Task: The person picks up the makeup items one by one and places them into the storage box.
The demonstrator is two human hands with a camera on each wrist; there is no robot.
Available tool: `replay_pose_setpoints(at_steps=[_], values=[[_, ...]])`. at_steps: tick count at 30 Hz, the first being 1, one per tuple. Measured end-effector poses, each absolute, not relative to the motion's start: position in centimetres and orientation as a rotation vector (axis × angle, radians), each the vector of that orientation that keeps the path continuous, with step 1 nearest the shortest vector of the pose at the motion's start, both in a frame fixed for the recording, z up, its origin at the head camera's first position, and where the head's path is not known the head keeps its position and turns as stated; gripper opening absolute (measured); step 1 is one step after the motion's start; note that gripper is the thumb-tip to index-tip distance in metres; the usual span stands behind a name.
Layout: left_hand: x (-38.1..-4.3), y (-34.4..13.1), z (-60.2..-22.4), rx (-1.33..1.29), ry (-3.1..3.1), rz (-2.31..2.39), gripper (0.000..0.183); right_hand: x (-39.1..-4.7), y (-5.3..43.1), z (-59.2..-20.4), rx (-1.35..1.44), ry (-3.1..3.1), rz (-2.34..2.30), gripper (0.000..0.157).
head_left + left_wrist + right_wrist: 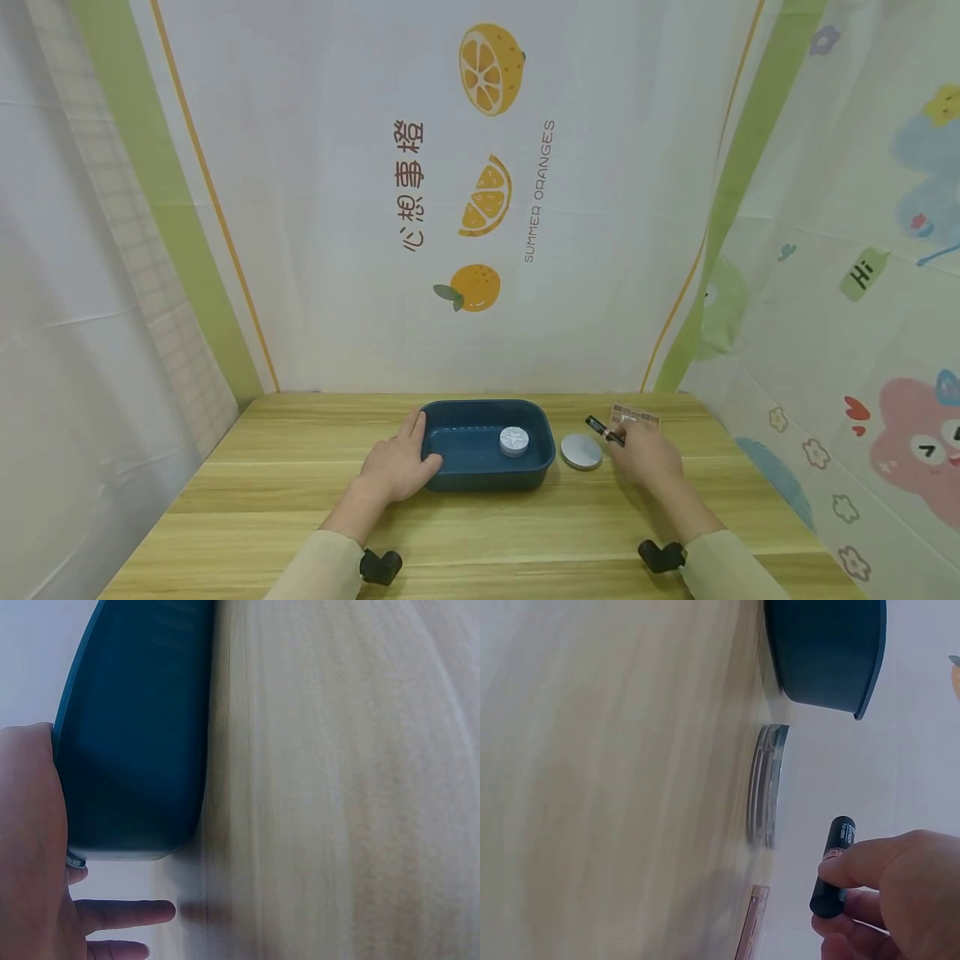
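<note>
At the left end of a dark blue plastic bin [487, 481], my left hand [395, 467] holds the rim, thumb over the edge and fingers along the outside. In the left wrist view, two of its fingers [127, 915] stretch straight beyond the bin's end wall. Inside the bin, toward its right, sits a round silvery-white case [513, 441] with a star-like relief on top. My right hand [648, 454] pinches a slim black lipstick tube [830, 889] between thumb and fingers. This tube has small pale lettering and a pinkish band, and is above the table in the right wrist view.
A round flat compact [581, 451] with a silvery lid and clear sides lies right of the bin. Farther right, a flat brick-patterned case [622, 412] is partly behind my right hand. Printed curtains [337, 333] surround the wooden table [480, 533].
</note>
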State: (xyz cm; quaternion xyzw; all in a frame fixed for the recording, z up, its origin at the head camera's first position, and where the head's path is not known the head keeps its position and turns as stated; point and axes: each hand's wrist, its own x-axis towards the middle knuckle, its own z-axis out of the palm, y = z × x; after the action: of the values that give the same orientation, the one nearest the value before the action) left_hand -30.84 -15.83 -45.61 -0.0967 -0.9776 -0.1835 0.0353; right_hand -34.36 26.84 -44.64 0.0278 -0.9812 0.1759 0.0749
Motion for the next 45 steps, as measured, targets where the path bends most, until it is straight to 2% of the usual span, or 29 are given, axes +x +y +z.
replay_pose_setpoints(at_steps=[8, 27, 45], values=[[-31.2, -15.8, -45.9, -0.293, -3.010, -0.553, 0.086, -34.4, 25.8, -44.1, 0.110, -2.899, 0.502, 0.014], [-31.4, -15.9, -46.1, -0.302, -2.999, -0.556, 0.089, -34.9, 22.8, -42.7, 0.178, -2.867, 0.396, 0.030], [-31.7, -16.0, -46.5, -0.306, -2.993, -0.562, 0.089, -34.3, 20.2, -41.6, 0.254, -2.864, 0.483, 0.025]])
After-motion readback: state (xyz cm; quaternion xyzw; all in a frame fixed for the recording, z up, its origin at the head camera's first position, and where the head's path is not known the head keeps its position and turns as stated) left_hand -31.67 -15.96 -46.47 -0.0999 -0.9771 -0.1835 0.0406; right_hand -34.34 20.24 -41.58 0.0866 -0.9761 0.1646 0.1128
